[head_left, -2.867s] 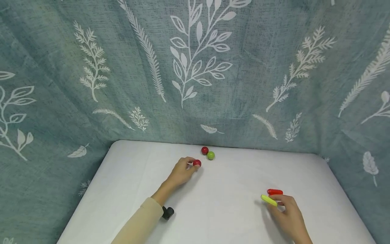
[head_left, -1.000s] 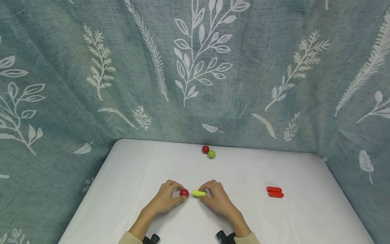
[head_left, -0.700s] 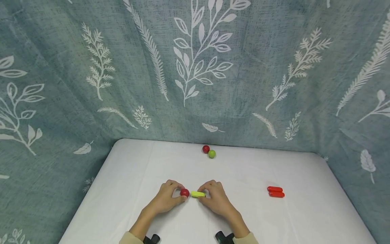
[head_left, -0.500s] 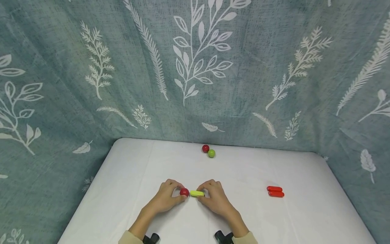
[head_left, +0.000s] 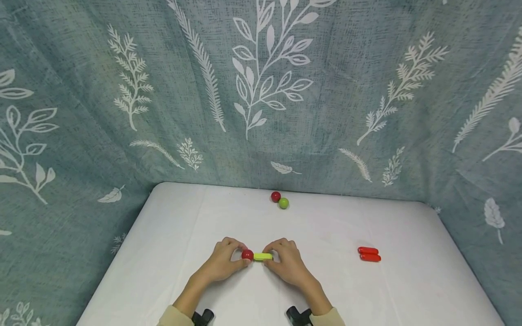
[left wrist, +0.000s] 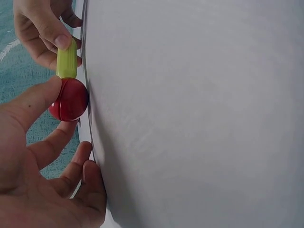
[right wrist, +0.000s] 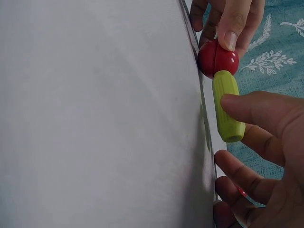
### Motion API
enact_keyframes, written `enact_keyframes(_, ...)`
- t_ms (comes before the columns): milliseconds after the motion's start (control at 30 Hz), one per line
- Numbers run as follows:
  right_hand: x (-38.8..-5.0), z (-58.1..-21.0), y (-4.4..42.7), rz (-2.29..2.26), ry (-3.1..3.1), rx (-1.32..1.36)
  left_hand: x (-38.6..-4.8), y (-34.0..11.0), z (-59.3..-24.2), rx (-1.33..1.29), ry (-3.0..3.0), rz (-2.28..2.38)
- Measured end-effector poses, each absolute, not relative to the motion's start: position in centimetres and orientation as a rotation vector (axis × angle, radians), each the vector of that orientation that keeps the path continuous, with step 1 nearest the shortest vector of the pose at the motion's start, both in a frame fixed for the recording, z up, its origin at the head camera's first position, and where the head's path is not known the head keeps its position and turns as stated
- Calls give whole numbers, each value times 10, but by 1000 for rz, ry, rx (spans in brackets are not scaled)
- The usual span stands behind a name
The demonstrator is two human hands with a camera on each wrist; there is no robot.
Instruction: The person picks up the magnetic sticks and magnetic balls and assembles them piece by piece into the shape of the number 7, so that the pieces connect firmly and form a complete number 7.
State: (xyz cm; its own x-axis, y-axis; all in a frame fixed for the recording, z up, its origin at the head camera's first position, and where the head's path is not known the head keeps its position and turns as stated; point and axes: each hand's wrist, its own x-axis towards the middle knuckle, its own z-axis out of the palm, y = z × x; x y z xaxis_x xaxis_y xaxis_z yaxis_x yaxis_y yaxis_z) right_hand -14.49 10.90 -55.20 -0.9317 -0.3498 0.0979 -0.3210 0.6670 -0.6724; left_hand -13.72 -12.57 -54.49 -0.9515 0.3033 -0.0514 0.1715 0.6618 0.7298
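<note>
Close to the middle of the table, my left hand pinches a glossy red ball between thumb and fingertips. A seam runs round the ball in the left wrist view. Facing it, my right hand pinches a short yellow-green handle with ribbed sides. One end of the handle touches the ball in both wrist views; whether it sits inside the ball is hidden. The blunt other end points toward the right palm.
At the table's far edge, a darker red ball sits against a green ball. To the right, two red handles lie side by side on the white table. A patterned cloth hangs behind the table.
Both hands have drawn together at the table's middle, bringing the red ball from the back and the yellow-green handle from the right. The gap between ball and handle has closed.
</note>
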Motion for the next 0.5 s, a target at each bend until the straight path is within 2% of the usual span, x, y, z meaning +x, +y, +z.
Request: enact_keyframes(500,-143,-550,109,-1128,2830,-602,-137,-128,-547,412,2677,1190)
